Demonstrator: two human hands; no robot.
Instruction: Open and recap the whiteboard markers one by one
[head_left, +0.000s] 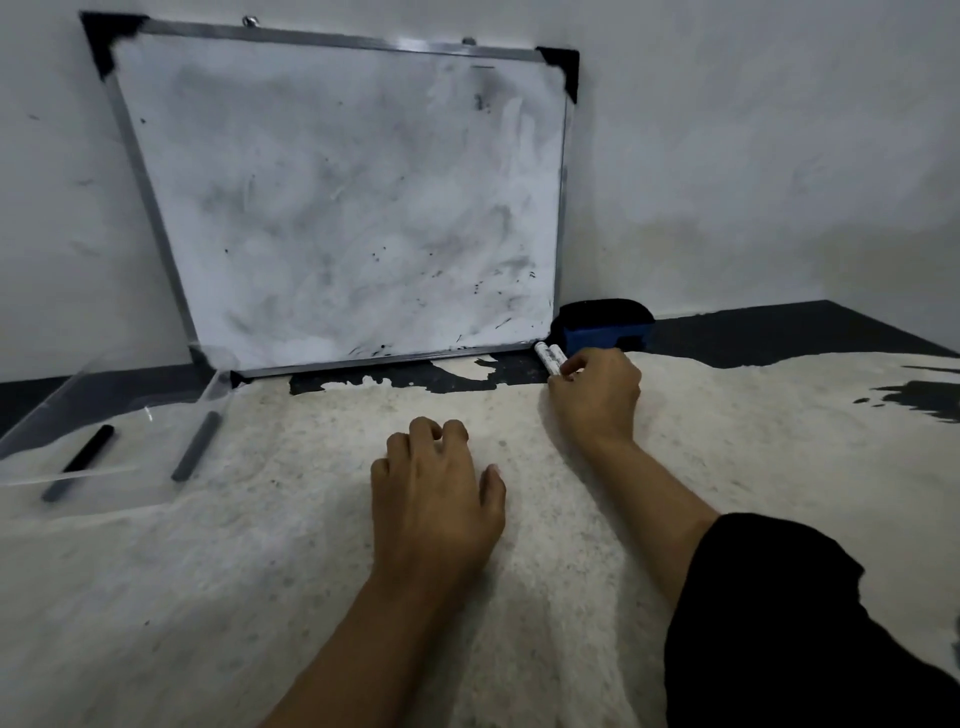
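Right of centre in the frame, the right hand (597, 395) reaches to the bottom right corner of the whiteboard (343, 208) and curls its fingers around two white whiteboard markers (549, 357), whose ends poke out from under the fingertips. Just behind them sits a blue eraser (605, 327) with a black pad, close to the wall. At lower centre the left hand (436, 488) rests palm down on the pale furry rug (260, 571), fingers loosely bent and holding nothing. At the left edge of the frame a clear plastic tray (31, 421) lies on the rug with two dark markers (85, 457) in it, lying apart from each other. The smudged whiteboard leans against the white wall (753, 130), tilted, with black corner caps.
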